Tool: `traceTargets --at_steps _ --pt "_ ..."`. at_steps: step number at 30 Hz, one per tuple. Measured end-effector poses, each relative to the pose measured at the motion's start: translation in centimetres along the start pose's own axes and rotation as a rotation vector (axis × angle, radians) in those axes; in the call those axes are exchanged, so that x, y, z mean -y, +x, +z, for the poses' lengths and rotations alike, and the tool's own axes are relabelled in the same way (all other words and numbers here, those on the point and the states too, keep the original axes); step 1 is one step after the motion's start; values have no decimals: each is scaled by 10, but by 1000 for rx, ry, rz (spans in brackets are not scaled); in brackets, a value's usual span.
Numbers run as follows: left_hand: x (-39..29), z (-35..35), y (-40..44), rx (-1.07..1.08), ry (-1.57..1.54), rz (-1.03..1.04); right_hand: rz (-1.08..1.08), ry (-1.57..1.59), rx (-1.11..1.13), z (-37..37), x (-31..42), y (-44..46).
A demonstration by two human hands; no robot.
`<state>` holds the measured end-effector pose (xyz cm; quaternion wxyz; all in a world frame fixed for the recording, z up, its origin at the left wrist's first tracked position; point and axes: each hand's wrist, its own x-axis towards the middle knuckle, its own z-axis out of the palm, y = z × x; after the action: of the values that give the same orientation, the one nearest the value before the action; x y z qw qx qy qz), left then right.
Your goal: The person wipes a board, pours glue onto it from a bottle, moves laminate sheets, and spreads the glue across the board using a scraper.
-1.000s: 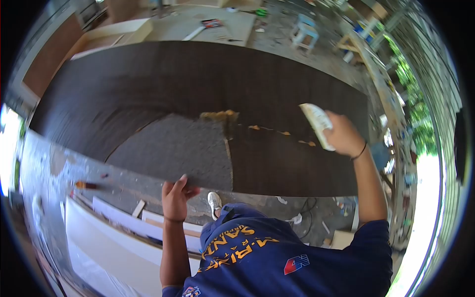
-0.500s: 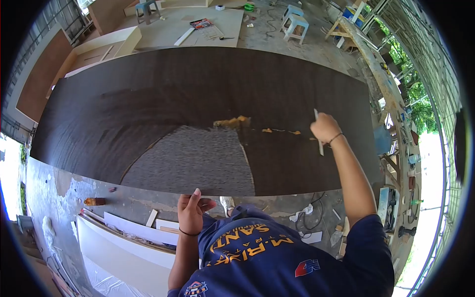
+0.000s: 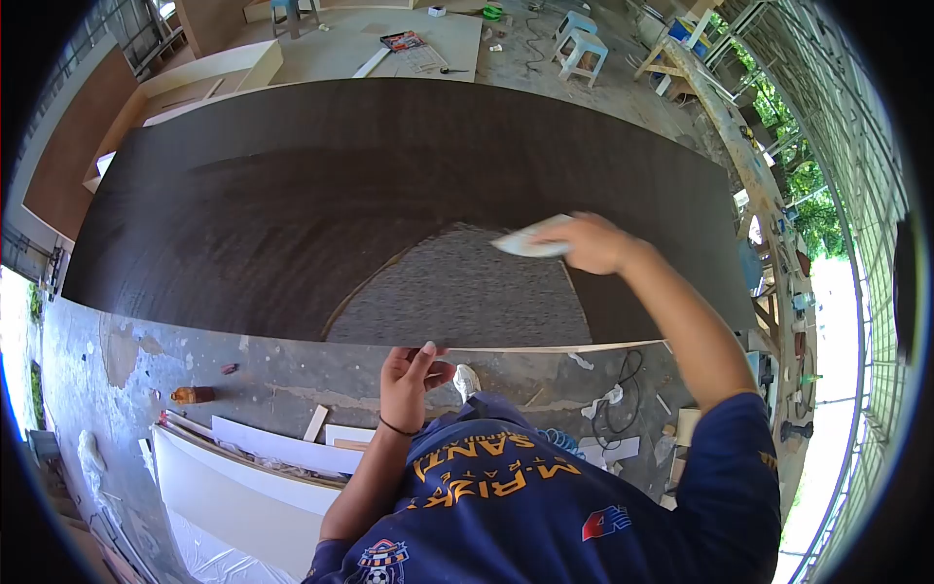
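A long dark brown board point(image 3: 292, 195) spreads out in front of me. Near its front edge lies a grey streaked area point(image 3: 457, 292) with a thin tan rim; whether it is a separate sheet or a bare patch I cannot tell. My right hand point(image 3: 595, 243) grips a pale flat scraper point(image 3: 530, 238), its blade tilted low over the upper right of the grey area. My left hand point(image 3: 409, 382) is at the front edge, its thumb over the rim and its fingers curled below, seemingly pinching the board.
A plastic bottle point(image 3: 193, 394) lies on the concrete floor at left, with white panels point(image 3: 253, 477) nearer me. Behind the board are pale blue stools point(image 3: 582, 51) and a toolbox point(image 3: 402, 41). A cluttered workbench point(image 3: 769, 204) runs along the right; a dark cable point(image 3: 618, 414) lies below.
My right hand has moved left with the scraper, now held flatter. The grey area appears farther right. Tan paste at its top edge and to its right no longer shows. My left hand shifted slightly right.
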<state>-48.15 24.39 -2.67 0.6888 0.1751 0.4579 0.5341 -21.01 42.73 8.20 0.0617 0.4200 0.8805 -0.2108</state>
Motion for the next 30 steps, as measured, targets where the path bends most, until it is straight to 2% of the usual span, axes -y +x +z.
traceTargets --at_steps 1,2,4,5,7,9,10,12,13,14,15,17,18,20,21,23,24,26,29,30 --pt "-6 -7 -2 28 13 -8 150 40 45 -6 -2 -27" --pt "-15 -17 -6 61 59 -1 145 48 -54 6 -29 -50" --pt "-23 -53 -6 39 -32 56 519 69 -57 -2 0 -68" --pt "-26 -75 -5 37 -112 108 503 69 -55 5 4 -53" --pt "-39 -121 -4 -52 -196 261 747 -106 -172 22 9 -24" --pt "-65 -157 -3 -183 -222 322 800 26 -245 12 50 29" --pt "-76 -174 -1 -218 -247 359 793 129 -250 8 62 55" --pt "-102 -182 -4 -344 -209 398 624 147 -287 8 98 104" --pt "-109 -187 -4 -375 -207 434 591 111 -161 -3 133 122" --pt "-113 -193 1 -360 -220 431 458 -27 -134 5 172 155" --pt "-116 -199 4 -392 -197 432 287 5 -243 22 182 170" --pt "-121 -200 10 -412 -171 430 225 -227 75 18 220 174" --pt "-122 -198 12 -412 -195 442 233 -230 73 18 214 166" --pt "-123 -202 20 -411 -227 456 -85 -69 86 23 178 137" --pt "-121 -203 22 -408 -225 452 -173 -16 50 32 138 122" --pt "-120 -206 25 -394 -247 477 3 4 110 6 112 73" --pt "-121 -206 25 -402 -246 478 73 8 45 11 81 57" --pt "-123 -204 27 -408 -233 464 417 37 -13 4 82 39" --pt "-125 -202 31 -426 -220 448 507 -69 -72 15 106 67" --pt "-126 -201 31 -446 -225 439 474 15 -109 20 115 82"
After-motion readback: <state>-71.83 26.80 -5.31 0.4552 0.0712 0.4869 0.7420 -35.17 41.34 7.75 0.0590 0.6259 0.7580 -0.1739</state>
